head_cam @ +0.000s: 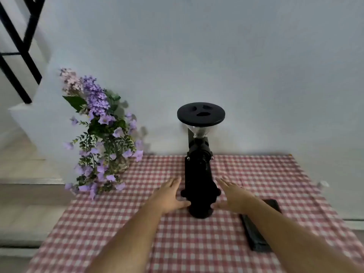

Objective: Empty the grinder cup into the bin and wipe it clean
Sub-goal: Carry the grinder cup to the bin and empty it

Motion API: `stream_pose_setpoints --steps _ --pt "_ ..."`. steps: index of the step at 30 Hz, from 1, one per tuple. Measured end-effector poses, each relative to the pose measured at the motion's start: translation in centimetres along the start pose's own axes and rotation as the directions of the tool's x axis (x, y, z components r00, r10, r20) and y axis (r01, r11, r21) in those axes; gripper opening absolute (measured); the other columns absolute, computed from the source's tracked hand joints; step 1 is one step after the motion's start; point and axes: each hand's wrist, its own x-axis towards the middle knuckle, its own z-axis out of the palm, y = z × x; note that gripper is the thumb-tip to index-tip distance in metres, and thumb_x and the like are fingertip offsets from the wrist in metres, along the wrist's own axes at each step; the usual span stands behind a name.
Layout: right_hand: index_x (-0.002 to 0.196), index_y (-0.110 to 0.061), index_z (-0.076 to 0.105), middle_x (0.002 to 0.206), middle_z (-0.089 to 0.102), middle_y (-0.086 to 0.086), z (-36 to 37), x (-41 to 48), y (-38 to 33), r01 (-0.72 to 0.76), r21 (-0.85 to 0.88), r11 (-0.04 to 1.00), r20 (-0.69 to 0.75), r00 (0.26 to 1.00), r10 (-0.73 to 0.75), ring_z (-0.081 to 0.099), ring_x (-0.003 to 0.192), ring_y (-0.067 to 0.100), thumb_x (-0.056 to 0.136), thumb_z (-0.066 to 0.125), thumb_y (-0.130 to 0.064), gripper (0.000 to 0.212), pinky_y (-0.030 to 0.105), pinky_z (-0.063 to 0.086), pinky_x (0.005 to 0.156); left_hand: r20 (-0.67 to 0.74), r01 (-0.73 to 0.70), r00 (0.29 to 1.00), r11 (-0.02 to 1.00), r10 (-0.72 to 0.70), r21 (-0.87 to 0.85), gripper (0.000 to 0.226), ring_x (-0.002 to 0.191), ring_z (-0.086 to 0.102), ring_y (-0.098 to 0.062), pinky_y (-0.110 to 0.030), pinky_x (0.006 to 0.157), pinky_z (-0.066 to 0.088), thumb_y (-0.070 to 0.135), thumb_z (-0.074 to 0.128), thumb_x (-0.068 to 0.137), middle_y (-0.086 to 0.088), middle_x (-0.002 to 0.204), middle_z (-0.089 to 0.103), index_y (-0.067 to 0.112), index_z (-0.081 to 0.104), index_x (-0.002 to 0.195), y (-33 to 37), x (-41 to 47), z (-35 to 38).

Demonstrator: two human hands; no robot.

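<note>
We find no readable text, label, brand, number or sign anywhere in this view. The black grinder (200, 170) shows no lettering on its body or on its round lid; the lid carries only three dark hollows, which are shapes and not characters. The flat black object (258, 239) lying on the red and white checked cloth (177, 243) has a plain, unmarked surface as far as we can make out. The wall behind is bare of any writing, and the picture is slightly soft, so fine print would be lost.
</note>
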Motion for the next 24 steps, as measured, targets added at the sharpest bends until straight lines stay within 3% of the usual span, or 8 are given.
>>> stream_pose_setpoints --steps 3,6,10,14,21,24 --pt "0.147 -0.033 -0.011 0.158 0.017 0.001 1.0 1.0 0.0 -0.02 0.067 0.998 0.033 0.999 0.018 0.028 0.14 0.026 0.069 0.067 -0.063 0.115 0.043 0.035 0.108 0.04 -0.014 0.999 1.0 0.014 -0.012 0.112 0.148 0.01 -0.021 -0.047 0.115 0.023 0.076 0.058 0.075 0.003 0.164 -0.001 0.031 -0.009 0.154 -0.3 1.0 1.4" --pt "0.144 -0.038 -0.017 0.144 0.043 0.007 2.6 2.0 -0.1 -0.035 0.171 0.985 0.018 0.999 0.032 0.054 0.115 0.026 0.067 0.078 -0.049 0.122 0.04 0.049 0.093 0.031 -0.031 0.999 0.998 0.033 -0.061 0.116 0.145 0.019 -0.023 -0.049 0.112 0.029 0.071 0.067 0.071 0.004 0.163 0.009 0.035 -0.007 0.154 -0.4 2.1 3.1" --pt "0.145 -0.038 -0.008 0.142 0.044 0.006 3.9 3.1 0.1 -0.057 0.339 0.939 -0.046 0.996 0.077 0.054 0.114 0.024 0.063 0.085 -0.034 0.124 0.039 0.051 0.093 -0.066 -0.07 0.996 0.969 0.056 -0.238 0.115 0.137 0.036 -0.02 -0.045 0.107 0.038 0.056 0.08 0.067 0.007 0.156 0.029 0.044 0.002 0.151 -0.5 3.3 4.8" --pt "0.144 -0.034 0.003 0.131 0.053 0.002 5.3 3.5 -0.2 -0.039 0.446 0.894 -0.127 0.986 0.107 0.055 0.111 0.02 0.061 0.086 -0.033 0.117 0.032 0.048 0.087 -0.122 -0.083 0.992 0.918 0.038 -0.388 0.114 0.135 0.041 -0.017 -0.044 0.107 0.04 0.041 0.087 0.066 0.009 0.15 0.04 0.047 0.008 0.149 -0.2 3.9 5.9" --pt "0.142 -0.035 0.01 0.134 0.05 -0.004 6.0 3.1 -0.7 -0.056 0.492 0.869 -0.197 0.965 0.173 0.052 0.117 0.017 0.055 0.088 -0.037 0.117 0.03 0.046 0.091 -0.153 -0.159 0.983 0.897 0.104 -0.412 0.117 0.133 0.044 -0.019 -0.041 0.107 0.04 0.034 0.088 0.066 0.004 0.15 0.043 0.039 0.009 0.153 0.0 4.3 6.0" --pt "0.14 -0.039 0.01 0.125 0.051 -0.011 6.5 1.5 -0.2 -0.087 0.514 0.853 -0.222 0.947 0.23 0.051 0.105 0.009 0.053 0.088 -0.037 0.118 0.024 0.044 0.083 -0.14 -0.224 0.973 0.882 0.182 -0.414 0.117 0.135 0.042 -0.021 -0.04 0.108 0.039 0.035 0.087 0.067 0.001 0.15 0.042 0.037 0.009 0.154 0.8 4.3 6.7"
